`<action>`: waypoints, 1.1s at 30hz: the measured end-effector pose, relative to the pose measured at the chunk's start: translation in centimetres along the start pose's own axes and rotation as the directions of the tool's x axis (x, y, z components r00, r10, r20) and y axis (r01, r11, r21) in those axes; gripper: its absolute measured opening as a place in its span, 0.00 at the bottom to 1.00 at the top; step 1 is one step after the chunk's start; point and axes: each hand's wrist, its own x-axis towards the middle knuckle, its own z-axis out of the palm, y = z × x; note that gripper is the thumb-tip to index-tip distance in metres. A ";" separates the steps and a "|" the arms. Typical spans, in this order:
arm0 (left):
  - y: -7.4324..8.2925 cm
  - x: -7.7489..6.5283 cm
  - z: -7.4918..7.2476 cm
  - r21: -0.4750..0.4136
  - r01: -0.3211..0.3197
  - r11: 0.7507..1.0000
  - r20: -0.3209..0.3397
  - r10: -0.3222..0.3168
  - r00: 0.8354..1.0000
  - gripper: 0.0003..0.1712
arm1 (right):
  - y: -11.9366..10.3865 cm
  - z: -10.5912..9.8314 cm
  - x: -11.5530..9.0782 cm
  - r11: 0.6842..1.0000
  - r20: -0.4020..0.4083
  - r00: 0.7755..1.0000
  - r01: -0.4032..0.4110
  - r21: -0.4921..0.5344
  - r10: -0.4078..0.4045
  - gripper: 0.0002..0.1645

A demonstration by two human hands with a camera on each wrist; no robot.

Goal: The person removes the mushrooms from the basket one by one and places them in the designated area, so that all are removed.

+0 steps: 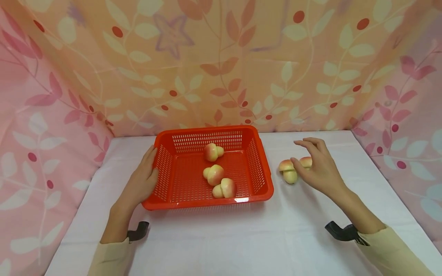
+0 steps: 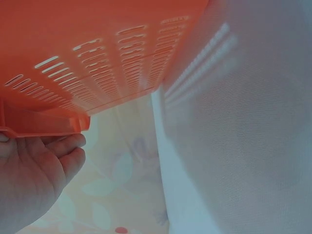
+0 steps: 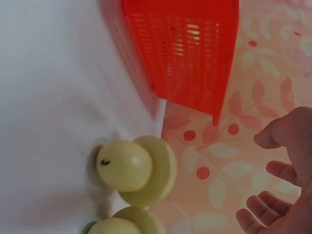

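Observation:
My left hand (image 1: pixel 139 184) grips the left rim of a red plastic basket (image 1: pixel 207 205), fingers outside under the rim and thumb over its edge. In the left wrist view, the fingertips (image 2: pixel 73 146) sit beneath the basket's lip. Inside the basket lie three toy mushrooms, yellow with reddish caps: one mushroom (image 1: pixel 211 152) toward the back and two closer to the front. My right hand (image 1: pixel 319 166) hovers with spread, slightly bent fingers over two more mushrooms on the table, holding nothing. The left of these mushrooms (image 1: pixel 289 174) shows beside the thumb; the other mushroom (image 1: pixel 305 161) is partly hidden behind the hand.
A white cloth covers the table (image 1: pixel 214 241). Floral curtain (image 1: pixel 221 69) hangs along the back and both sides. Each wrist carries a black strap piece (image 1: pixel 342 231). The basket stands left of centre, toward the table's far edge.

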 end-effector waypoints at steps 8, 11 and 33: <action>0.1 -0.2 -0.2 -0.005 0.002 1.000 0.010 -0.002 1.000 0.40 | -2.4 1.0 1.7 0.998 0.074 0.996 0.035 0.047 -0.039 0.31; 0.0 -0.2 0.0 -0.006 -0.006 1.000 0.014 0.006 1.000 0.40 | -3.3 1.4 2.3 0.997 0.109 0.992 0.058 0.053 -0.063 0.31; 0.0 0.1 0.0 -0.006 -0.017 1.000 0.000 0.017 1.000 0.40 | -6.4 4.9 6.4 0.979 0.334 0.923 0.159 0.126 -0.193 0.30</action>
